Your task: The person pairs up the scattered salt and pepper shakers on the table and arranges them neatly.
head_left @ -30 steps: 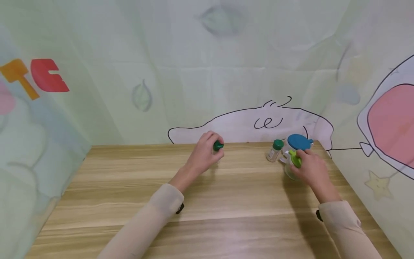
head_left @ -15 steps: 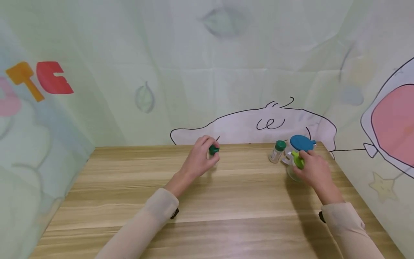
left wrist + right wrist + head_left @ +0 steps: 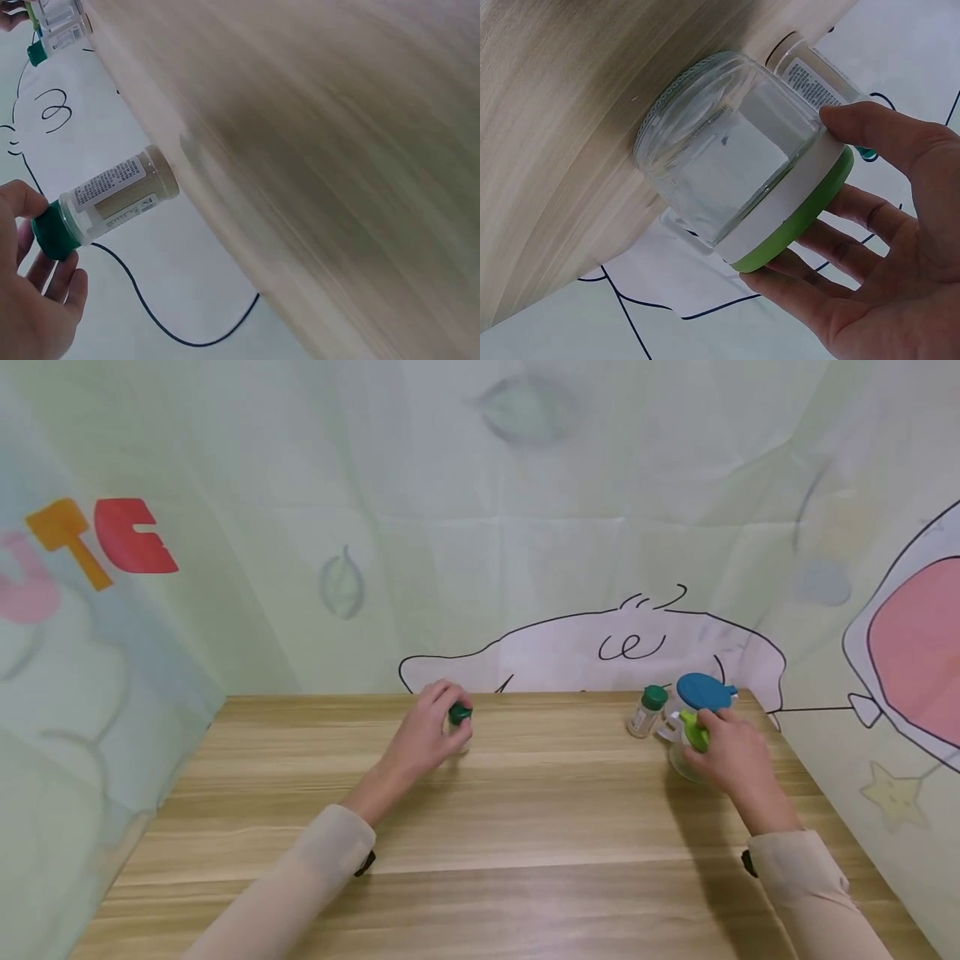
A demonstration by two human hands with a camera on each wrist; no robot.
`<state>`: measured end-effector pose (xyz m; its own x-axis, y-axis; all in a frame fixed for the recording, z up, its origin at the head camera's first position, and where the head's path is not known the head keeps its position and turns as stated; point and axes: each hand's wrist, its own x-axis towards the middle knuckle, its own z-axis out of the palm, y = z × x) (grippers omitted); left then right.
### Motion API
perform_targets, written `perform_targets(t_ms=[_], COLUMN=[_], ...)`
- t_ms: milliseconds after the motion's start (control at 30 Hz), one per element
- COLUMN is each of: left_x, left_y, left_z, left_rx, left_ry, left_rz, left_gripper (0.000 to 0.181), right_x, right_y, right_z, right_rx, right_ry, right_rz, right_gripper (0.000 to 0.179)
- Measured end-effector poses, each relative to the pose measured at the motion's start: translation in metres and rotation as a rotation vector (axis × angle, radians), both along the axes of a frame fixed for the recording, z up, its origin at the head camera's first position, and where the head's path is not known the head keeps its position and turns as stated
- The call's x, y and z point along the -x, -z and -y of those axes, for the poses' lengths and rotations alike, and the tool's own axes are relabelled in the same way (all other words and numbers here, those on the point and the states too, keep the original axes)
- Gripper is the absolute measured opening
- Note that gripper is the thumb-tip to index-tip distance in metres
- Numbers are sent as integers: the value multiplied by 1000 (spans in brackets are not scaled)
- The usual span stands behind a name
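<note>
My left hand (image 3: 426, 735) pinches the green cap of a spice jar (image 3: 120, 191) toward the back middle of the table. In the left wrist view the jar hangs from the fingers, cap in the grip, its labelled clear body filled with brownish powder and its base close over the wood. At the right back, my right hand (image 3: 733, 756) grips the white-rimmed green lid (image 3: 799, 221) of a clear glass jar (image 3: 720, 142). Thumb and fingers span opposite sides of that lid, and the jar's base is down at the table surface.
A second green-capped spice jar (image 3: 645, 714) stands just left of the glass jar. Behind it is a clear container with a blue lid (image 3: 705, 692). A printed cloth backdrop (image 3: 450, 527) rises along the table's (image 3: 487, 827) back edge and both sides.
My left hand has moved left along the back of the table with the spice jar. The right hand stays on the glass jar's lid, and the head view has shifted slightly.
</note>
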<state>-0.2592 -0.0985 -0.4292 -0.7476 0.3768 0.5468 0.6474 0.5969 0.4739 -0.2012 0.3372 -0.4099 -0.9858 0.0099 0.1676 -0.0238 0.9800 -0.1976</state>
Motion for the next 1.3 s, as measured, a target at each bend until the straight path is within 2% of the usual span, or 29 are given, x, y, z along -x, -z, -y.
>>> perform_targets(t_ms=[567, 767, 900, 1067, 1300], left_x=[-7, -10, -10, -11, -12], left_y=[9, 11, 11, 15, 19], left_z=[56, 66, 71, 73, 75], left_rx=[12, 17, 13, 5, -24], left_ry=[-87, -98, -98, -101, -109], left_rz=[46, 64, 50, 28, 35], left_gripper=[20, 18, 19, 19, 19], right_x=[-1, -1, -1, 0, 1], right_y=[1, 1, 1, 1, 2], right_z=[0, 1, 1, 2, 3], right_rx=[4, 4, -2, -9, -6], right_ry=[-2, 7, 14, 19, 18], right_rz=[4, 18, 20, 29, 30], right_gripper=[44, 45, 47, 52, 52])
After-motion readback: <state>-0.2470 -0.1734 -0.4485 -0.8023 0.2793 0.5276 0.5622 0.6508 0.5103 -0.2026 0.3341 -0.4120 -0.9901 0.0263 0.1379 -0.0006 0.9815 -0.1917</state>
